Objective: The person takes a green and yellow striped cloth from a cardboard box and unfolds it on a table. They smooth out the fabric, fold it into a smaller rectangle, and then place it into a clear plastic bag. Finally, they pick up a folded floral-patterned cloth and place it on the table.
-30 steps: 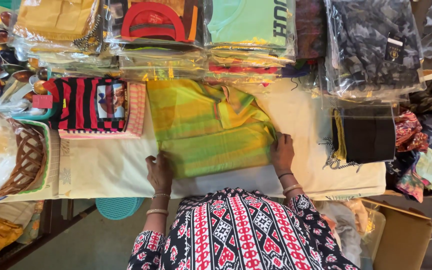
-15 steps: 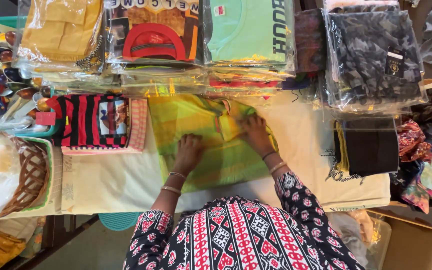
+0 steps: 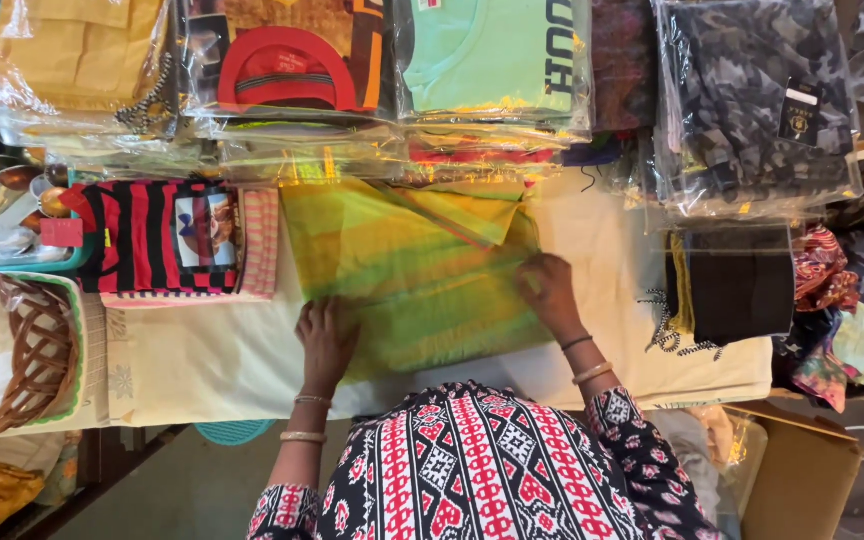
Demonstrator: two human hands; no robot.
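Mid-fold: left hand (image 3: 326, 343) flat, pinning yellow-green striped cloth (image 3: 407, 275) on the bench (image 3: 212, 350); right hand (image 3: 549, 290) presses its right edge; smoothing seems next.

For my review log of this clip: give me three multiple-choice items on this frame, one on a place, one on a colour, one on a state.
1. Where does the left hand rest?
A. on the basket
B. on the cloth's near-left edge
C. on the striped garment

2. What colour is the cloth under both hands?
A. yellow-green
B. plain black
C. white

3. How does the cloth's far right corner lie?
A. rolled up
B. flat
C. folded over

Answers: 1 B, the palm lies at the cloth's near-left edge. 2 A, yellow and green bands show. 3 C, a flap doubles back beyond the right hand.
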